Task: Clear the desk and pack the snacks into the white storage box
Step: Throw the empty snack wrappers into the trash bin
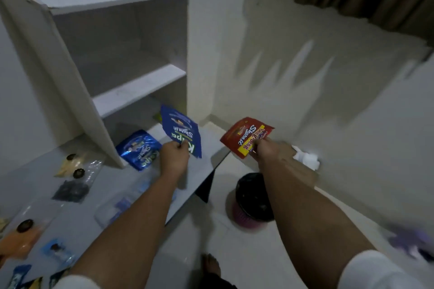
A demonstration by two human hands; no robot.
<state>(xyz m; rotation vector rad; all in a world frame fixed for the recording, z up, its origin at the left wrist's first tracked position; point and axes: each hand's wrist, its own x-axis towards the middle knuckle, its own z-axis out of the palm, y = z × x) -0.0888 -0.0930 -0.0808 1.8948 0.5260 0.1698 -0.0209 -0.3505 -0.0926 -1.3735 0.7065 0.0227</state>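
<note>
We are pinching 2 packets: our left hand (174,150) is gripping the blue packet (182,134), our right hand (263,146) the red packet (246,137), right of the desk (206,141).

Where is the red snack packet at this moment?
In the head view the red snack packet is right of centre, pinched in the right hand and held in the air past the desk's right edge, above the dark bin on the floor.

Both arms stretched forward, bare forearms, white sleeves at elbows. Left hand (174,153) raised, fingers pinched closed, knuckles up. Right hand (265,148) level with it, well apart, likewise pinched closed.
</note>
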